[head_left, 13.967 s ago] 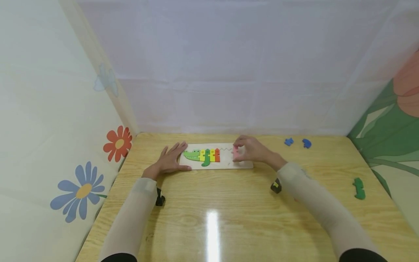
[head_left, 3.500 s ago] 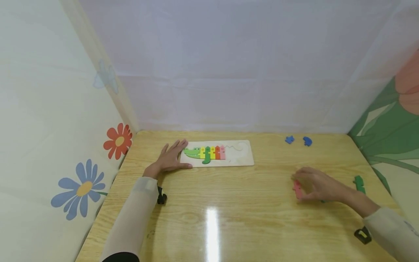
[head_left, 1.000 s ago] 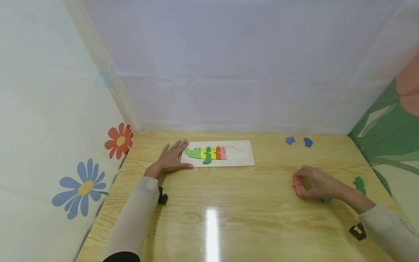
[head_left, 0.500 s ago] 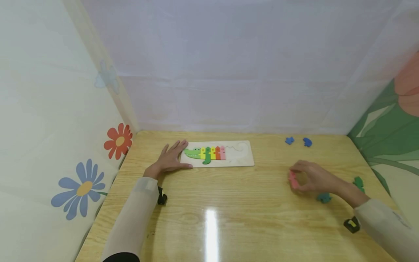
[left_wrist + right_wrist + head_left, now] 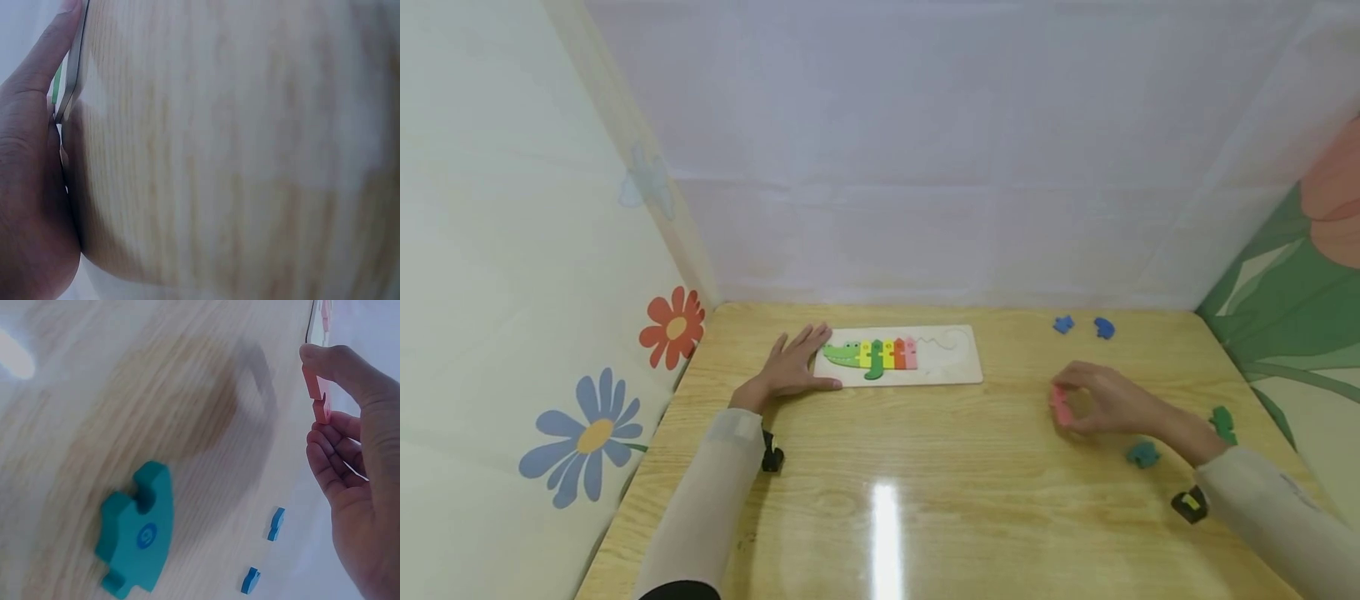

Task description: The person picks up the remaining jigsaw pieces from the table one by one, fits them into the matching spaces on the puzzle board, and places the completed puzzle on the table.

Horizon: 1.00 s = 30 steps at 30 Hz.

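In the head view, a pale wooden puzzle board [image 5: 955,371] holds a crocodile's green head [image 5: 842,356] and several coloured body pieces on its left part. My left hand [image 5: 786,367] rests at the board's left end, fingers spread, thumb along the near edge. The left wrist view shows that thumb [image 5: 50,50] against the board's side. Right of the board, my right hand [image 5: 1108,400] pinches a pink puzzle piece [image 5: 1061,406] between thumb and fingers, above the table. The right wrist view shows the pink piece [image 5: 320,403] held clear of the surface.
A teal puzzle piece [image 5: 1142,454] marked with a number lies below my right wrist. Farther right lies a green piece [image 5: 1222,423], partly behind the forearm. Two blue pieces [image 5: 1063,324] [image 5: 1104,327] lie near the table's far edge. A fabric wall [image 5: 880,167] stands behind.
The earlier pink piece now sits on the board beside the orange one. My right hand has lifted another pink piece and moved it left and away, uncovering the teal piece. The left hand stays.
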{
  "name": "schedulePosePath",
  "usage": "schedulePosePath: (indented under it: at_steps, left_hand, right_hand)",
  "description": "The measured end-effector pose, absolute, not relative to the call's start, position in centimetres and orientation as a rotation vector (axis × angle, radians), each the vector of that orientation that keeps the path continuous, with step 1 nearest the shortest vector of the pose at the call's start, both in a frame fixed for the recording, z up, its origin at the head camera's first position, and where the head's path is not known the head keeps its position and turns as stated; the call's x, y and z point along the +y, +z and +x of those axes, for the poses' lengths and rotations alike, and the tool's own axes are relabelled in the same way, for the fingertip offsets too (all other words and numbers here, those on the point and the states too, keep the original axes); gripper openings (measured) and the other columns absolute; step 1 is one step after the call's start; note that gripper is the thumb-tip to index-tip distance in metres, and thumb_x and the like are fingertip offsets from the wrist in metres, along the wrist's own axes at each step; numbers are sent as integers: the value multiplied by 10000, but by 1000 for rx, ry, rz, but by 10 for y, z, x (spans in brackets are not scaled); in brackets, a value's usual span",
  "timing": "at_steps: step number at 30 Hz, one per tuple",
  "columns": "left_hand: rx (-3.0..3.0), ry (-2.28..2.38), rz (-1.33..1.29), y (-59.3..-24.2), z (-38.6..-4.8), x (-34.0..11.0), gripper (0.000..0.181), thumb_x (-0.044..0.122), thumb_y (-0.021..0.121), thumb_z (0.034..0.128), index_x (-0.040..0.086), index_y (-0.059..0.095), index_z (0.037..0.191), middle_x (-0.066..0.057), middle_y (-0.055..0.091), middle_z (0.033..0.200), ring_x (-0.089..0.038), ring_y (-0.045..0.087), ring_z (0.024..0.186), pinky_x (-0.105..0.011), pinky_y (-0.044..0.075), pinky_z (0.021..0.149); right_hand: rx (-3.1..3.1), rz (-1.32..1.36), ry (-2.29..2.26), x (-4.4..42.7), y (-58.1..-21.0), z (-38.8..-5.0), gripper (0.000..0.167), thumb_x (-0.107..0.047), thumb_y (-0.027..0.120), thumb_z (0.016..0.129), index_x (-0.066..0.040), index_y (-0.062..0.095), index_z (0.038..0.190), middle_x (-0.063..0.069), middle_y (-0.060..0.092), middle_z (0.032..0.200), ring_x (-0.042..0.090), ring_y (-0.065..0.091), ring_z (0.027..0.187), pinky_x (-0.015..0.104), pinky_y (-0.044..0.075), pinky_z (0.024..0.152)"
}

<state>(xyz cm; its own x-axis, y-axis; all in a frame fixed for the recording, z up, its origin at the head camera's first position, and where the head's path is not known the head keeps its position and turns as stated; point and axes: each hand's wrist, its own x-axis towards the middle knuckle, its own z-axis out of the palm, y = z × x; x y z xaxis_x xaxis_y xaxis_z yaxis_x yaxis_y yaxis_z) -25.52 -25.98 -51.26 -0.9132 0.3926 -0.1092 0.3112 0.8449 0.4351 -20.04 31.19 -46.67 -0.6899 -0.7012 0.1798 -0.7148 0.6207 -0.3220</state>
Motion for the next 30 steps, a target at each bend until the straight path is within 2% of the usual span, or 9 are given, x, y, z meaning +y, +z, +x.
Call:
schedulePosePath:
  at_steps: [6,14,30]
  left_hand:
    - [2832,622,547,-513,-255,-261,1203,703,755,845,114,164,1712,-102,107,1784,-354,37,1647,-661,-59,1267]
    - [2836,661,572,-519,-256,-263,1263,826,687,812,102,172,1710,-106,104,1785,-366,35,1645,-672,-69,1259]
    - [2833,639,550,-515,-256,-260,1197,702,760,845,119,175,1712,-97,111,1785,-347,42,1648,-659,-57,1269]
  right_hand:
    - [-2710,1261,580,307,-467,-208,532,-139,941,697,58,746,1151,92,745,1084,259,720,977,452,628,848]
    - [-2755,1251,609,301,-465,-215,541,-148,937,723,65,726,1174,108,734,1108,265,732,973,443,630,862]
    - [-2717,1277,655,288,-465,-226,510,-144,940,724,43,738,1153,103,733,1104,262,737,979,438,630,864]
